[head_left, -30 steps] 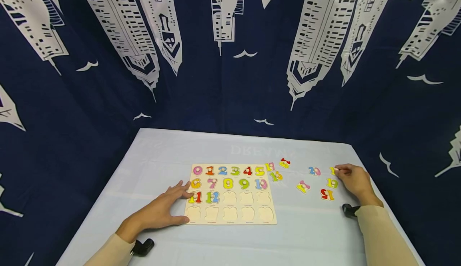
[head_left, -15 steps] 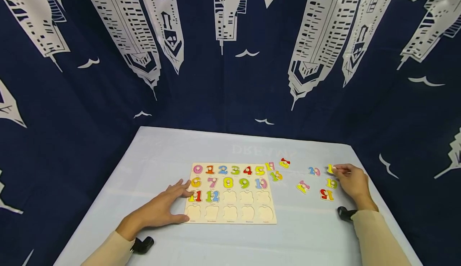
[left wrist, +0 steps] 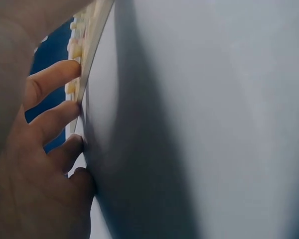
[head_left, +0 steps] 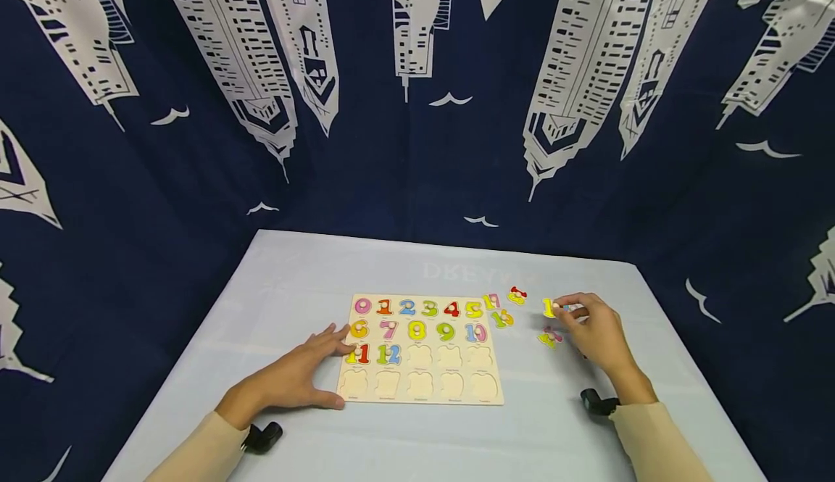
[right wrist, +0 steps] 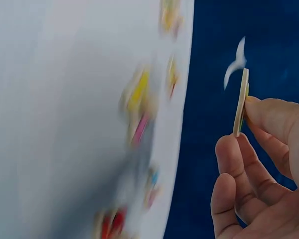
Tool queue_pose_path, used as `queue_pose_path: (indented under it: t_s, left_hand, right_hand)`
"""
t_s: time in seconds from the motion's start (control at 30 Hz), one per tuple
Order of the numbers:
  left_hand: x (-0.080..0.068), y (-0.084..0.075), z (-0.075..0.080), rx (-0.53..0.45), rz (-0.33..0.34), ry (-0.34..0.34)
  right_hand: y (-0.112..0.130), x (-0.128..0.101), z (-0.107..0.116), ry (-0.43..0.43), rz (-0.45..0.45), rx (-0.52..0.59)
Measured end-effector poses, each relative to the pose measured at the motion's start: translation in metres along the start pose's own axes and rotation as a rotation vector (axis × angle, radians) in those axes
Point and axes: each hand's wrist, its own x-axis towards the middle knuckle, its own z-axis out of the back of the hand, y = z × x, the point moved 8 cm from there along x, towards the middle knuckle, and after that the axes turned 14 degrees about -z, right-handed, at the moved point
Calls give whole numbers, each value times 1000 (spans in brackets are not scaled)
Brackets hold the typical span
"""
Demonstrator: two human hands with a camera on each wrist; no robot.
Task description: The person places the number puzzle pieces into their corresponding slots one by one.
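Wooden number board (head_left: 420, 348) sits mid-table on the pale cloth (head_left: 293, 272), and I'm using it as my landmark. Its top two rows are full, 11 and 12 sit at the left of the third row, and the remaining cutouts are bare.

Left hand (head_left: 293, 379) lies flat against the board's left edge, fingers straight and slightly spread, tips touching the rim near the 11; looks to me like it's just steadying the board.

Right hand (head_left: 590, 330) is off to the board's right, lifted clear of the cloth, thumb and fingertips pinching a yellow number piece (head_left: 550, 309). From the right wrist view that piece (right wrist: 240, 102) is held edge-on, a thin slab with its long axis running up-down in the frame and its flat face turned sideways toward the table. Can't read which number it is.

More loose pieces (head_left: 502, 318) lie scattered between the board and that hand.

My read: this is the carry step, piece picked and heading boardward. Next move probably calls for laying it flat, digits upright, over the matching cutout right of the 12.
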Motion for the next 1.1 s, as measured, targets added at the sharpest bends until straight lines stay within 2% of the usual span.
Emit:
queue_pose_path:
  t_s: [0.27, 0.43, 0.57, 0.77, 0.97, 1.1]
  left_hand:
    - [5, -3, 8, 46, -26, 7]
    - [9, 1, 9, 49, -58, 10]
    - [7, 4, 7, 22, -57, 11]
    - [8, -1, 10, 10, -68, 9]
    - [8, -5, 9, -3, -80, 16]
    - [7, -5, 8, 12, -82, 22]
  right_hand:
    - [76, -28, -42, 78, 139, 19]
    - [121, -48, -81, 183, 264, 85]
    - [148, -68, -113, 274, 320, 89]
    - [164, -84, -148, 393, 309, 39]
    - [169, -87, -161, 385, 306, -42]
    - [173, -89, -165, 374, 304, -43]
